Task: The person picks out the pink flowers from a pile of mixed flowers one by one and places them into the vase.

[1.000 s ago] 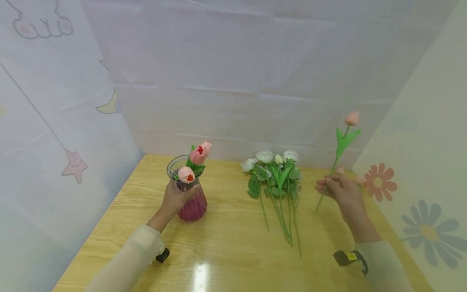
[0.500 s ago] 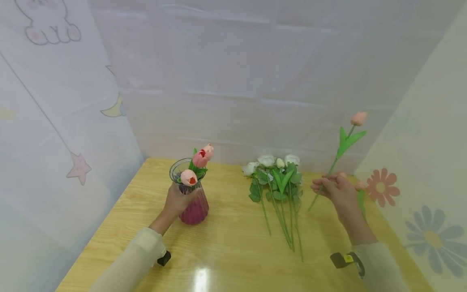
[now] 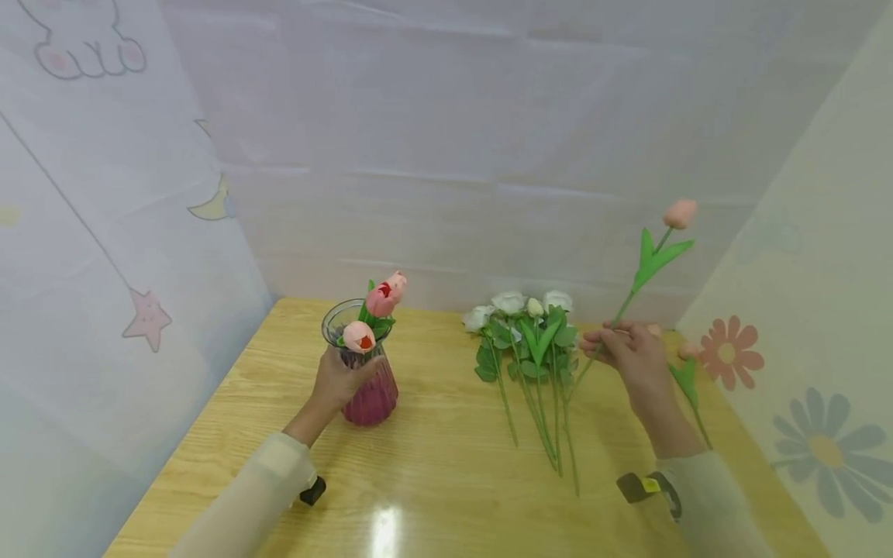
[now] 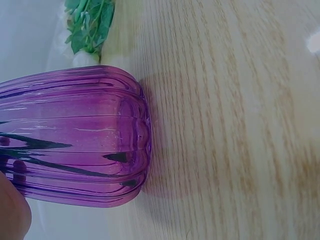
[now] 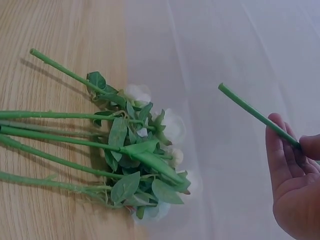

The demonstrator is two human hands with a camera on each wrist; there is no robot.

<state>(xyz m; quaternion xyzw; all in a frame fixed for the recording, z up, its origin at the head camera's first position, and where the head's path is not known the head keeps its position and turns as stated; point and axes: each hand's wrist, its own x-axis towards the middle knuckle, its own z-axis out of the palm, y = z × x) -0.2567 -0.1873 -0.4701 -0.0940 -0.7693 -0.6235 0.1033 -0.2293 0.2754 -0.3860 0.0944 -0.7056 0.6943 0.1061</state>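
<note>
My left hand (image 3: pixel 336 381) grips the neck of a ribbed glass vase (image 3: pixel 371 399), clear at the rim and purple-pink below, standing on the table. Two pink tulips (image 3: pixel 384 299) lean out of its mouth. The left wrist view shows the vase's lower wall (image 4: pixel 85 125) with dark green shapes inside. To the right, my right hand (image 3: pixel 633 358) pinches the stem of a pink tulip (image 3: pixel 680 214) between thumb and fingers. Its bloom tilts up and right. In the right wrist view, the bare lower stem (image 5: pixel 247 106) sticks out past the fingers (image 5: pixel 275 145).
A bunch of white roses (image 3: pixel 509 302) with a white tulip (image 3: pixel 534 307) lies between the hands, stems toward me. Beyond my right hand, another pink tulip (image 3: pixel 687 380) lies near the table's right edge. Printed cloth walls (image 3: pixel 446 155) enclose the wooden table (image 3: pixel 446 480).
The right hand has moved left with its tulip, bringing the stem end near the white roses. More of the tulip lying at the right shows. The left hand stays on the vase.
</note>
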